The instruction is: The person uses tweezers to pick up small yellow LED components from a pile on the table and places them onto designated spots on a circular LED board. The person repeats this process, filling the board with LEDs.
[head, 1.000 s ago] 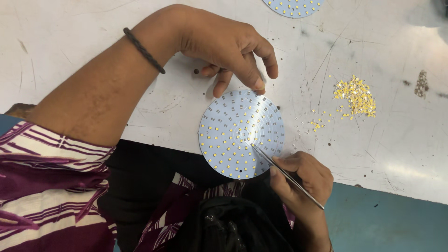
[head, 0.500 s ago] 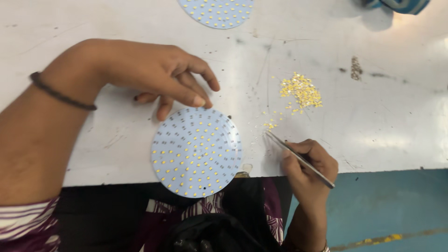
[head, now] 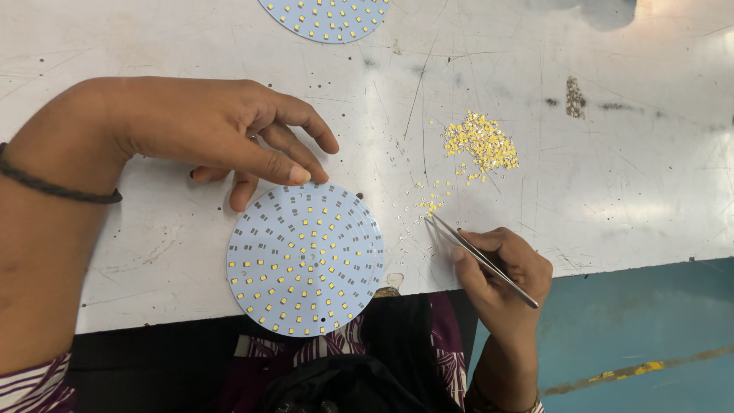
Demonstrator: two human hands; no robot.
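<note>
now right hand (head: pixel 501 264) pinching tweezers (head: pixel 482 258) — tips moved off round board (head: pixel 306 258) toward loose chips (head: pixel 480 144), left hand (head: pixel 222 134) fingers spread, steadying board's rim

Looks like a small electronics assembly workshop, the hand-work kind. The desk (head: pixel 612 176) is a scuffed, scratched white surface with grime spots, not anything you'd find in a home or office. A round pale-blue LED board (head: pixel 306 260) sits at the near edge, half filled with tiny yellow chips, and a second round board (head: pixel 325 15) of the same sort lies at the far edge. A loose heap of yellow chips (head: pixel 482 145) is spread right on the desk, with strays scattered around it. Fine metal tweezers (head: pixel 482 258) are in use. Below on the right there's a painted teal floor (head: pixel 634 336) with a yellow line, pretty factory-like.
</note>
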